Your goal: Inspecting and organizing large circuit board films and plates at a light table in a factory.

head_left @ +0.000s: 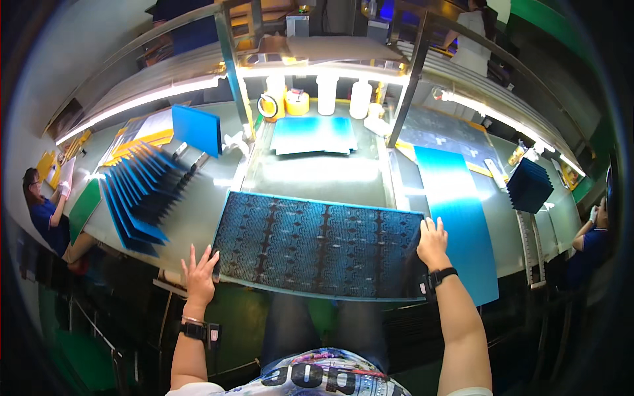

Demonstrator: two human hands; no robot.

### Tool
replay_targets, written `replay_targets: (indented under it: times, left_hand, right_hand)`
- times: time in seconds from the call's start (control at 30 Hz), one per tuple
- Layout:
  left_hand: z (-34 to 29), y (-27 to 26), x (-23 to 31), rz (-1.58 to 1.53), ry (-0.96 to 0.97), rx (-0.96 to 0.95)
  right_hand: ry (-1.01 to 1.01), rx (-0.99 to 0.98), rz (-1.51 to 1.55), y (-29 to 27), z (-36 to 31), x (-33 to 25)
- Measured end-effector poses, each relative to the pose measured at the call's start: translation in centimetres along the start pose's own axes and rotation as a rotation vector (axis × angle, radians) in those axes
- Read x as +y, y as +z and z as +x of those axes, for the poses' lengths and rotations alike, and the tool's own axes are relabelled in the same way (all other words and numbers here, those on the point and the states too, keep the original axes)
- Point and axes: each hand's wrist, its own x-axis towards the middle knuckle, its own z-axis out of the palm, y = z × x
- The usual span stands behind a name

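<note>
In front of me is a large dark circuit board panel (321,247) with a repeated black pattern and a thin blue rim. Its near edge reaches out over the front of the table. My right hand (432,243) grips the panel's right edge. At the left edge, my left hand (200,272) is spread open, its thumb side close against the panel; whether it touches I cannot tell. A long plain blue sheet (456,218) lies to the right, just beyond my right hand. To the left, several blue-edged panels (142,198) stand fanned out in a row.
A stack of blue sheets (313,135) lies at the back centre, before white bottles (327,96) and yellow tape rolls (297,102). Metal posts (411,79) and bright tube lights (142,109) frame the bench. More dark panels (530,185) stand right. Co-workers sit at both sides.
</note>
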Motion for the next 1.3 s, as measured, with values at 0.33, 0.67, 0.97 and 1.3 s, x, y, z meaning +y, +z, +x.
replay_targets:
  times: [0.33,0.67,0.97,1.3]
  left_hand:
    - [0.3,-1.1,-0.2,0.088,0.082,0.006]
    - [13.9,6.6,1.4,0.065,0.052,0.061]
    - [17.0,7.6,2.0,0.191,-0.102,0.121]
    - [18.0,7.2,2.3,0.102,-0.188,-0.064]
  right_hand:
    - [0.088,0.005,0.013,2.2,3.5,-2.4]
    - [0.100,-0.027,0.031,3.2,3.3,-1.1]
    - [0.089,0.006,0.007,2.4,2.8,-0.5]
    - [0.198,-0.125,-0.049,2.0,3.2,-1.3]
